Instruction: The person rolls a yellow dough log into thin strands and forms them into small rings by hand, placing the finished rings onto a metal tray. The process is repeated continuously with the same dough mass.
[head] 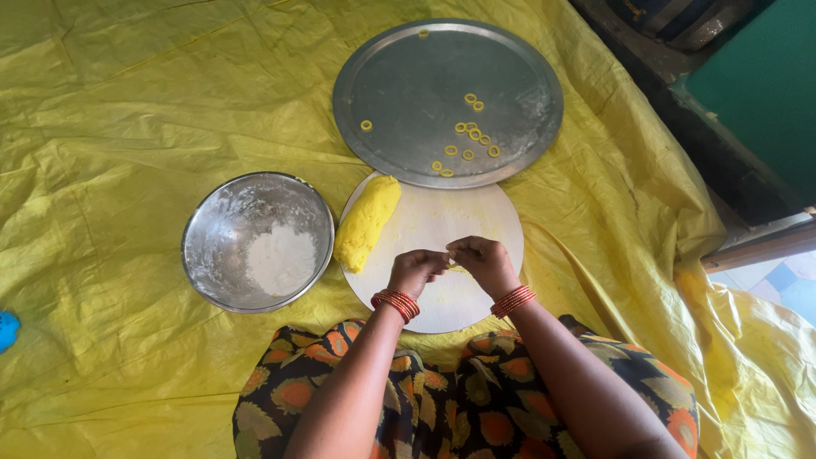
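My left hand (416, 269) and my right hand (482, 259) meet over a round white board (476, 217), fingertips pinched together on a small bit of yellow dough (452, 257). Both wrists wear red bangles. A log of yellow dough (366, 222) lies on the board's left edge. Beyond the board sits a large round steel plate (408, 85) holding several small yellow dough rings (472, 138).
A steel bowl (223, 223) with white flour stands left of the board. Everything rests on a crumpled yellow plastic sheet (127, 119). A blue object (7, 330) pokes in at the far left. A dark ledge and green wall (748, 93) run along the right.
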